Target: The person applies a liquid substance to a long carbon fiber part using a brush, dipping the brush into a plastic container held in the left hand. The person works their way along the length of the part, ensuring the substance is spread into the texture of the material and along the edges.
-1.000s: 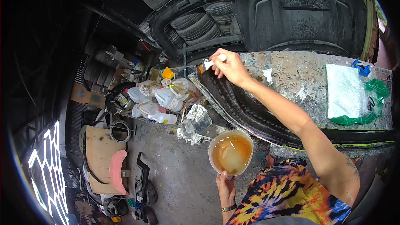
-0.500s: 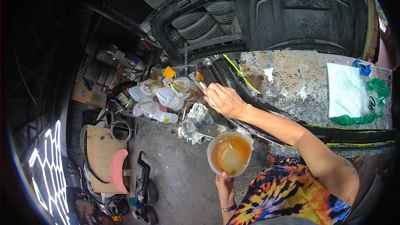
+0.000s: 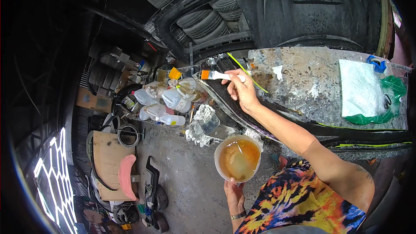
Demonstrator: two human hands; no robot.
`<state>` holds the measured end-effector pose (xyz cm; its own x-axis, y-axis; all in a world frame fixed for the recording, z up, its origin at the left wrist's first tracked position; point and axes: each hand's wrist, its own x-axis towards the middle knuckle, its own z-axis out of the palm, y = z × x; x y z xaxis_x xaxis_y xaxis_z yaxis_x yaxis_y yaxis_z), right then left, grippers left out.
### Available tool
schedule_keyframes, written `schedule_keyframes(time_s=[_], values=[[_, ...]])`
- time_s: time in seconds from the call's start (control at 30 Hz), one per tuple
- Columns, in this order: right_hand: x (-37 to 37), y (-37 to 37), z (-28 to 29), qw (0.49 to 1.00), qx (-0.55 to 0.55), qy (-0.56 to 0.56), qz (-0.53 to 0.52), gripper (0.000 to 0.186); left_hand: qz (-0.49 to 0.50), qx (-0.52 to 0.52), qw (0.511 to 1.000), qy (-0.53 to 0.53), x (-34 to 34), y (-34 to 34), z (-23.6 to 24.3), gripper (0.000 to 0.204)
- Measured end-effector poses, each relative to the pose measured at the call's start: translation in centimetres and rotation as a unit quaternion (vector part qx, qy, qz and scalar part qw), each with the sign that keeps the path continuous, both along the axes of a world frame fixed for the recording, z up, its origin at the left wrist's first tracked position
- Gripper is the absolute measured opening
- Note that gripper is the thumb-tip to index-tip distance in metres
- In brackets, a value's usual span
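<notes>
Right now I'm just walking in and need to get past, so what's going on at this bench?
A person holds a clear tub of amber liquid from below in the left hand. The right hand grips a small brush, its bristles out over the dark curved panel at the bench's left end. A white mat sheet lies on the spattered bench. Plastic jugs crowd the floor.

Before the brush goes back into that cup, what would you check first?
1. Right hand grips the paintbrush firmly: ok.
2. Left hand holds the plastic cup from below, upright: ok.
3. Amber liquid left in the cup: ok.
4. Path between brush and cup is free: ok.
5. Bristles loaded or dry: cannot tell.
6. Black panel under the brush fully coated: cannot tell.
</notes>
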<state>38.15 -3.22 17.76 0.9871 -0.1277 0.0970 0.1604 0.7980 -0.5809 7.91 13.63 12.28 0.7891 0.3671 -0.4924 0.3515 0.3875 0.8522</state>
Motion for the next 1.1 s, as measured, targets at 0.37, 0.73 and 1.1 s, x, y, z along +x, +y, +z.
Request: schedule_keyframes(time_s=[0.37, 0.73, 1.1], values=[[-3.2, 1.3, -4.0, 0.994, 0.045, 0.089, 0.046, 0.017, 0.012, -0.024, 1.0, 0.001, -1.0, 0.3, 0.2, 0.06], [-6.2, -6.5, -4.6, 0.937, -0.341, 0.03, 0.076, 0.016, 0.012, -0.049, 0.999, -0.015, -0.9, 0.4, -0.7, 0.05], [2.8, -4.8, 2.8, 0.766, -0.589, -0.243, -0.09, 0.016, 0.042, -0.099, 0.993, -0.042, -0.3, 0.7, -1.1, 0.051]])
